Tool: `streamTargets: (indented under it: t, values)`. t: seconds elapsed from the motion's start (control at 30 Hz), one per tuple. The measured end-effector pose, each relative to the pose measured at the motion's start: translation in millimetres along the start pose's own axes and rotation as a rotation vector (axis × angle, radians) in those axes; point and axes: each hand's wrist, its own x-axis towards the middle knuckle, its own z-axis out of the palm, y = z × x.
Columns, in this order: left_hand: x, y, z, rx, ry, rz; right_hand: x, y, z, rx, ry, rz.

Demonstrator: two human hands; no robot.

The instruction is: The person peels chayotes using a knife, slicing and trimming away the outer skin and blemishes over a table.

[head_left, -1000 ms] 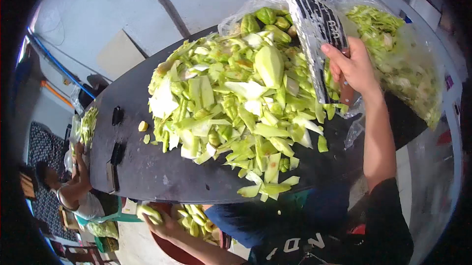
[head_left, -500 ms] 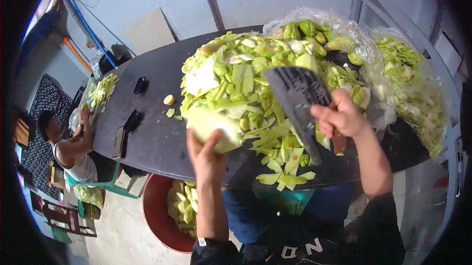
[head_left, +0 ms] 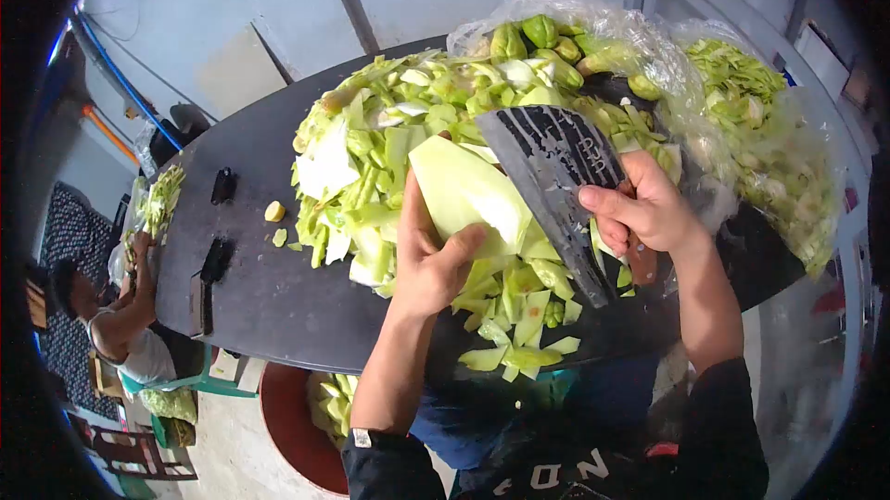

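My left hand grips a large, pale green, peeled chayote, thumb on the near side and fingers mostly hidden behind it. In my right hand is a cleaver with a broad, dark, wet blade; its brown handle shows below my fingers. The blade slants close to the chayote's right side; whether it touches cannot be made out. Beneath both lies a heap of green peelings, with loose strips near the table's front edge.
Whole chayotes lie at the back in clear plastic, beside a clear bag of peelings. Dark objects rest on the black table. Below stands a red tub with pale pieces. Another person sits at the left.
My left hand has brought the chayote up and to the right, beside the cleaver's blade. The blade's flat face now shows more. The whole view has shifted slightly.
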Motion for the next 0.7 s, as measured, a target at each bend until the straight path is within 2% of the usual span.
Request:
streamTargets:
  t: [0.07, 0.13, 0.23, 0.7]
  values:
    - [-1, -2, -3, 0.031, 0.026, 0.013, 0, 0, 2, -0.008, 0.012, 0.01]
    - [-1, -1, -8, -0.012, -0.092, 0.05, 1, 2, 2, -0.016, 0.02, 0.017]
    - [-1, 1, -12, 0.017, -0.113, 0.056, 2, 4, 1, -0.025, -0.004, 0.012]
    - [-2, -4, -9, 0.018, -0.061, 0.066, 2, 9, 3, -0.103, -0.001, 0.041]
